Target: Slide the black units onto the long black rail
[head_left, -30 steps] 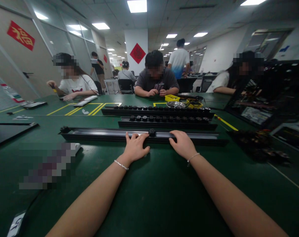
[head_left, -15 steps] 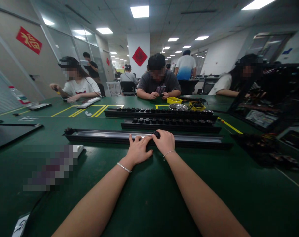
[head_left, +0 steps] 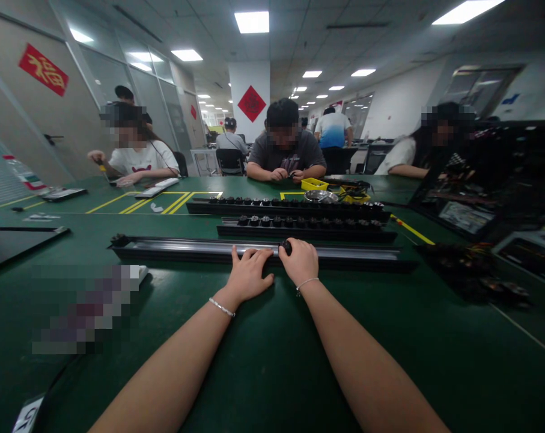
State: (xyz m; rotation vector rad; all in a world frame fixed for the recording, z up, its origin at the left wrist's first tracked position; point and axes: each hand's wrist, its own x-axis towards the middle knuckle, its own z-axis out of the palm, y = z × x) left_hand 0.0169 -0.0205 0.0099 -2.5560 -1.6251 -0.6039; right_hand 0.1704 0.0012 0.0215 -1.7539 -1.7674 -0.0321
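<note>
At frame centre, the right hand (head_left: 301,264) seems pinched round a small black part (head_left: 288,246); the left hand (head_left: 249,275), loosely spread, gripping nothing, should steady the rail (head_left: 191,247).

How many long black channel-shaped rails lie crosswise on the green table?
3: near rail at the left hand and right hand; middle rail beyond it; far rail behind that.

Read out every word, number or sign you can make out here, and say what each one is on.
"福", on the red sign on the door at left.
"G" and an unclear second letter, on the white label at lower left.
Too small or blurred to read: the red diamond on the pillar and the bottle label.
</note>
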